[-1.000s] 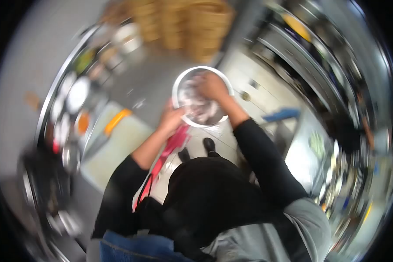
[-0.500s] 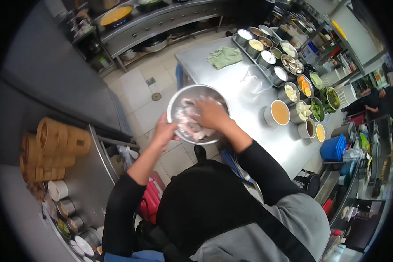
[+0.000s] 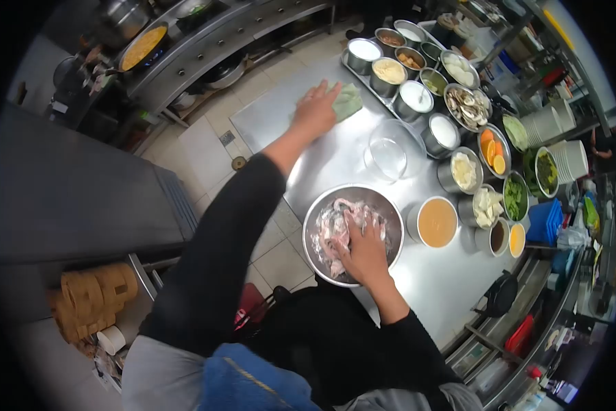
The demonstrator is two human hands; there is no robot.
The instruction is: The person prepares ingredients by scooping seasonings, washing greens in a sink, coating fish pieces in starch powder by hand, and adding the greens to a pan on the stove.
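Note:
My left hand (image 3: 314, 109) reaches over the far part of the steel table, its fingers stretched out at the left edge of a folded green cloth (image 3: 350, 103). Whether it grips the cloth, I cannot tell. Inside a steel mixing bowl (image 3: 311, 255), my right hand (image 3: 365, 252) rests with fingers spread on pale pink pieces of raw meat (image 3: 330, 233) dusted with white powder. The bowl sits at the near edge of the table. To its right is a container of light brown sauce (image 3: 437, 222).
A clear plastic bowl (image 3: 388, 156) stands mid-table. Along the right side are several steel containers of ingredients, including orange slices (image 3: 491, 152) and sliced mushrooms (image 3: 468, 107). Bamboo steamers (image 3: 97, 294) are at lower left. A stove with a pan (image 3: 144, 48) lies beyond the table.
My left hand has let go of the bowl's rim and moved forward to the cloth. The bowl has shifted right and nearer to me. My right hand stays in it.

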